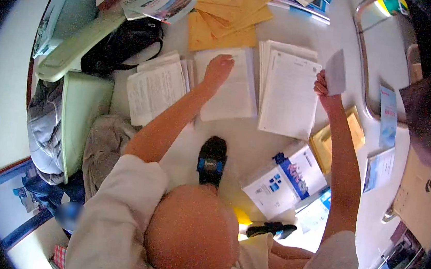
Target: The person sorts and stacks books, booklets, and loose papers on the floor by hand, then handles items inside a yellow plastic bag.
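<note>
On pale flr (263,149): papers (229,97) under curled L hand (219,67), grip unclear; R hand (323,88) holding sheet (337,71); green bin (89,109) at L.

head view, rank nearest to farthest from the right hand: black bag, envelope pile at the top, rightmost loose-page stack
From the right hand:
1. Rightmost loose-page stack, just left of it.
2. Envelope pile, farther left, at the top.
3. Black bag, far over on the left.

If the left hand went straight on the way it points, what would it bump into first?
Probably the brown envelopes, just beyond the paper stack below the left hand, though its height above them is hard to judge.
</note>
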Available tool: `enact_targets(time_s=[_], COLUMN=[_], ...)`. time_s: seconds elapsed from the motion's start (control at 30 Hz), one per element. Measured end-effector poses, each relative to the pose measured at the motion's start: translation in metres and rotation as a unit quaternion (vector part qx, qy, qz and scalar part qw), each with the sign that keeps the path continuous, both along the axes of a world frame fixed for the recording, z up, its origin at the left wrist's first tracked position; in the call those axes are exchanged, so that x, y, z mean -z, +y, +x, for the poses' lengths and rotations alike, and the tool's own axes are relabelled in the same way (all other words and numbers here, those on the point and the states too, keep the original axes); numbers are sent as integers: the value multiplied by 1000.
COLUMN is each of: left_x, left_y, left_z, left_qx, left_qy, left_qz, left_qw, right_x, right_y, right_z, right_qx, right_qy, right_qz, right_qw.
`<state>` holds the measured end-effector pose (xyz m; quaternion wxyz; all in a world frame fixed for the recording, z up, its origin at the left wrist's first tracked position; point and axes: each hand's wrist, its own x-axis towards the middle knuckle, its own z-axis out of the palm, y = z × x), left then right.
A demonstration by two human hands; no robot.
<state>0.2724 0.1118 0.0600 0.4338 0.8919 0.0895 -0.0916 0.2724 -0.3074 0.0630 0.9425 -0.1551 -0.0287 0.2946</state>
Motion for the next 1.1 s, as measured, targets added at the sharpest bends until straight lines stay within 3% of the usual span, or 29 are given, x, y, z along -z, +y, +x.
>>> enact_targets(time_s=[0.07,0.1,0.13,0.17,0.2,0.23,0.27,0.3,0.37,0.4,0.47,0.5,0.57,0.6,0.7,0.87,0.97,1.03,1.07,1.1], left_x=[-64,-73,-80,-94,-112,-129,-139,-134,-116,-125,-112,-105,-96,-94,-82,-81,-84,-83,-86,-87], left_y=[-26,-40,-54,-63,-70,-78,-86,-90,-103,-104,-112,-113,-114,-115,-120,-122,-125,-123,-122,-122], left_z=[-55,-72,-89,-104,-114,-121,-129,-135,-159,-163,-172,-173,-174,-176,-174,-185,-182,-182,-182,-182], left_qx=[-10,13,35,38,42,45,34,44,174,120,77,21,12,-1,-19,-36,-59,-72,-73,-72], left_qy=[160,207,255,257,307,353,358,367,198,246,223,193,193,188,203,214,211,212,207,202], left_qz=[-313,-393,-467,-468,-560,-642,-599,-597,-377,-458,-520,-574,-585,-595,-600,-587,-566,-556,-554,-552], left_qw=[936,896,846,845,769,679,716,712,888,846,821,795,788,782,774,780,795,801,803,805], right_x=[-26,-35,-42,-49,-61,-70,-88,-107,-121,-131,-144,-142,-129,-122,-114,-92,-98,-85,-91,-98], right_y=[1,9,21,32,38,45,56,68,78,81,92,96,102,103,110,113,126,129,132,134], right_z=[-17,-23,-32,-42,-54,-65,-79,-91,-105,-111,-119,-123,-137,-144,-162,-176,-174,-169,-166,-165], right_qx=[66,70,110,139,105,109,93,77,90,92,177,180,176,156,150,202,283,277,273,273], right_qy=[-80,-83,-165,-232,-248,-290,-283,-270,-301,-291,-185,-182,-10,1,40,46,60,-4,-100,-100], right_qz=[-287,-290,-523,-715,-758,-754,-765,-778,-761,-771,-661,-664,-510,-490,-456,-469,-382,-447,-528,-527], right_qw=[952,951,829,644,594,579,571,562,568,559,705,703,842,858,877,858,878,850,798,799])
